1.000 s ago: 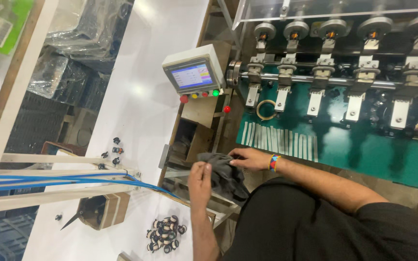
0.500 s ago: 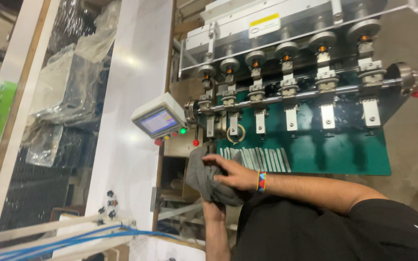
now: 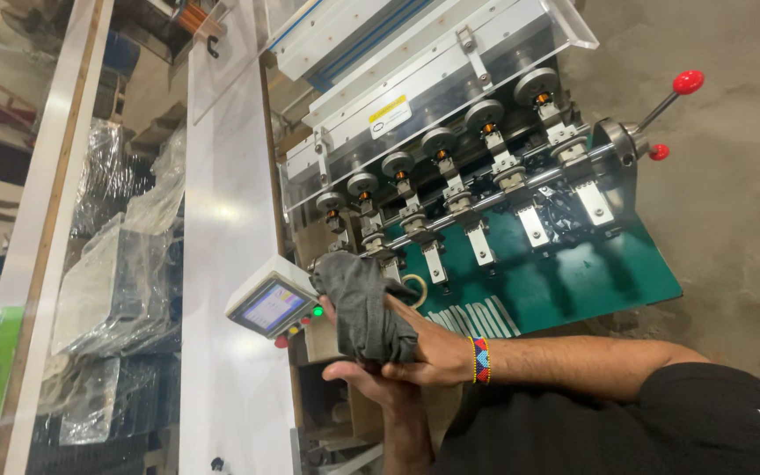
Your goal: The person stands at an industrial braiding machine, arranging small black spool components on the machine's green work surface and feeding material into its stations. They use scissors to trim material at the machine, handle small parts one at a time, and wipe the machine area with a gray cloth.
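Gripping a dark grey cloth (image 3: pixel 362 303), the right hand (image 3: pixel 428 352) has its fingers closed around it; the left hand (image 3: pixel 371 380) cups it from six o'clock, fingers curled, at three o'clock of the small touchscreen panel (image 3: pixel 270 306).

Passage ahead of the hands (image 3: pixel 415 361) is blocked by the control box (image 3: pixel 270 306) at left and the row of roller heads (image 3: pixel 450 176) above, while the green base plate (image 3: pixel 591 273) offers open room to the right.

two hands (image 3: pixel 415 356), one grey cloth (image 3: pixel 362 303)
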